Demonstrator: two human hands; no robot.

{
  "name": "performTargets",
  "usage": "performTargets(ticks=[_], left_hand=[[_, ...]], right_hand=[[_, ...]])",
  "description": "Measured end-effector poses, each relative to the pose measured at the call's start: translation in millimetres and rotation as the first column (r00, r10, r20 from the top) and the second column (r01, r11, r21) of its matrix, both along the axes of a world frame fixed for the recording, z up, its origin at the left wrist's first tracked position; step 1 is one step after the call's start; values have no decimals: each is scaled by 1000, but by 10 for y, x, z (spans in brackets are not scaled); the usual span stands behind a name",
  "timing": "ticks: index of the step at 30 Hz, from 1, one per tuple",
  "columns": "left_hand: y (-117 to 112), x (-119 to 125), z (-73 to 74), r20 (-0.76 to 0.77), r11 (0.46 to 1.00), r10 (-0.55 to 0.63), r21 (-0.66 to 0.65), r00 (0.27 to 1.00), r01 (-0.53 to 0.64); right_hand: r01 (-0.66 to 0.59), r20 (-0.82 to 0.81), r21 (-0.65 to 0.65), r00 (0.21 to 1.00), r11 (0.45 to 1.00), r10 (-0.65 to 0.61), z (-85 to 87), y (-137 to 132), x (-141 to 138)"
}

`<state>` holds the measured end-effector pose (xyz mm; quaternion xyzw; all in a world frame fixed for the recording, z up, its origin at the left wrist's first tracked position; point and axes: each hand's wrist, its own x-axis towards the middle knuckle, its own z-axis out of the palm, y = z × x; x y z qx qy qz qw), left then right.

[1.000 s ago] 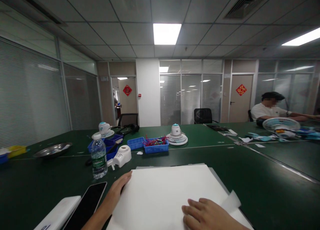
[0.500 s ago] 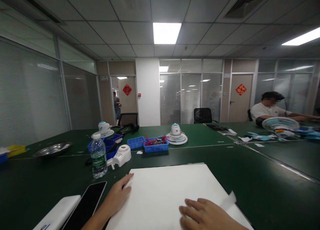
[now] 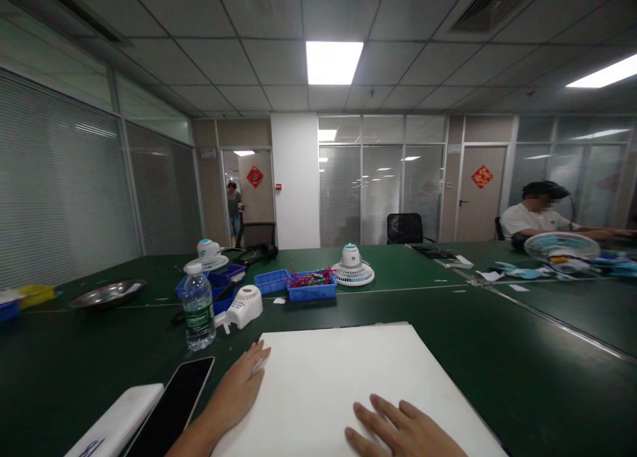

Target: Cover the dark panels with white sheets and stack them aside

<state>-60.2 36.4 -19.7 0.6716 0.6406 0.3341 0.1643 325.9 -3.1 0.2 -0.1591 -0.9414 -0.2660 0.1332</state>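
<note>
A large white sheet or board (image 3: 318, 384) lies flat on the green table in front of me, its near edge cut off by the frame. My left hand (image 3: 241, 387) rests along its left edge with the fingers stretched toward the far left corner. On the right, near the bottom of the view, my right hand (image 3: 401, 427) lies on the white surface, fingers spread. Neither hand grips anything. Left of my left arm are a dark-screened phone (image 3: 174, 404) and a white box-like object (image 3: 117, 424) with a handwritten mark.
A water bottle (image 3: 198, 311) stands beyond the phone, beside a white plastic housing (image 3: 245, 306). Blue trays (image 3: 312, 292), one with red wires, and a small white fan (image 3: 351, 266) are behind. A metal dish (image 3: 107, 295) lies left. A person (image 3: 537, 211) sits far right.
The raised flap at the sheet's right edge no longer shows. My right hand has shifted slightly left and down, its fingers wider apart. My left hand has barely moved.
</note>
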Motion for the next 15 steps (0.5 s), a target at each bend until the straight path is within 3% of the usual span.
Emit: performTargets(ticks=[10,15], left_hand=[[0,1,13,-18,1000,22,6,1000,-22],[-9,6,28,-61,1000,9,-7,998,-10]], right_hand=[[-1,-12,11,1000,1000,2,79,44,-52],[-87,-32,-23,996,996,86,207,-45,-102]])
